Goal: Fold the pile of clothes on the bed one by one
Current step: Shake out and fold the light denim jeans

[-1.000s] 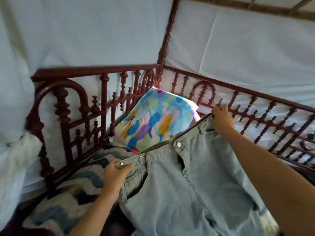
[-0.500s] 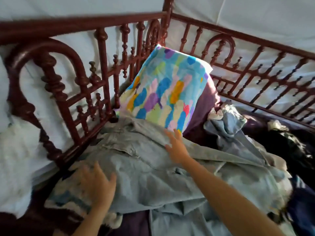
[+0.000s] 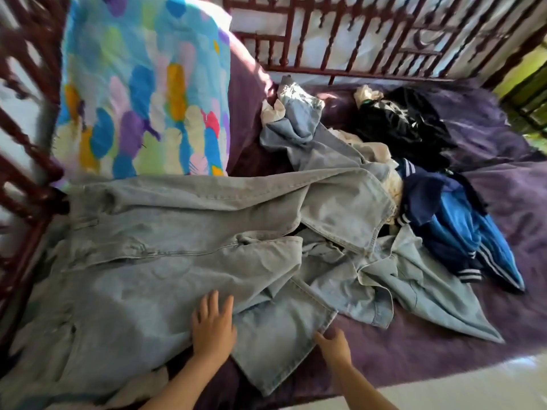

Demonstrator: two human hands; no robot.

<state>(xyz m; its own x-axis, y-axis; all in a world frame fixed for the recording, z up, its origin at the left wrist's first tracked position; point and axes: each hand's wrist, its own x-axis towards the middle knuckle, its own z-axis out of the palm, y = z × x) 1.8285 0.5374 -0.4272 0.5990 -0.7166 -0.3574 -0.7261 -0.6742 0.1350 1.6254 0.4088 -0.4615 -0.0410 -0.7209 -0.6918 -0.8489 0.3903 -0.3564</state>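
We are pressing a spread left hand [image 3: 213, 324] on the jeans [image 3: 148, 232], right hand [image 3: 334, 346] relaxed; the twisted leg risks creasing

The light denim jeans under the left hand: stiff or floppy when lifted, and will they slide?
Probably floppy: the jeans lie creased and rumpled on the bed cover, so a lifted edge would likely sag. Likely weighty for cloth: thick seamed denim. Pushed by the flat left hand, they may bunch rather than slide.
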